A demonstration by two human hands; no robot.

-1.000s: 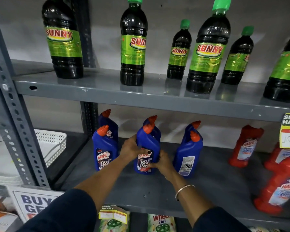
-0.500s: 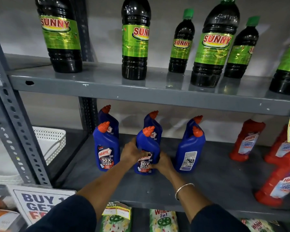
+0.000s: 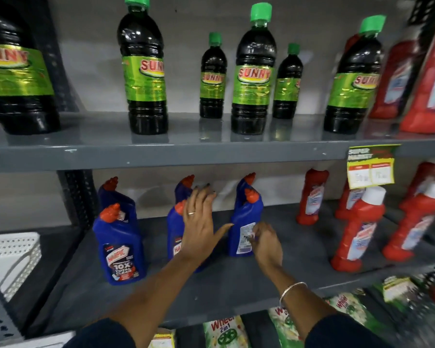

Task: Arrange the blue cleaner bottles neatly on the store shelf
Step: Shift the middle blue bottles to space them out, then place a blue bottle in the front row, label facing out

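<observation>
On the middle shelf (image 3: pixel 236 285) the blue cleaner bottles are standing in three little front-and-back pairs, all upright; the left front bottle (image 3: pixel 119 249) has its label facing out and looks sorted to me, with the left back bottle (image 3: pixel 112 194) tucked just behind it; the middle front bottle (image 3: pixel 175 234) is partly hidden by the left hand (image 3: pixel 199 229), but what shows of its label faces forward too, and the middle back bottle (image 3: pixel 183 189) peeks out behind; the right front bottle (image 3: pixel 244 227) is the odd one, since it shows a white barcode-type sticker instead of the brand front, so I'd guess it needs a turn; behind it only the cap and neck of the right back bottle (image 3: pixel 245 180) show; left hand is spread flat with fingers wide, holding nothing, thumb reaching toward that right front bottle; right hand (image 3: pixel 265 243) is curled at the bottle's lower side, fingertips touching around the sticker, though I can't tell if it's properly gripping; so roughly two thirds done by my reckoning, spacing looks even-ish, one pair left to face and line up; red bottles (image 3: pixel 357 234) off to the right are well apart.
</observation>
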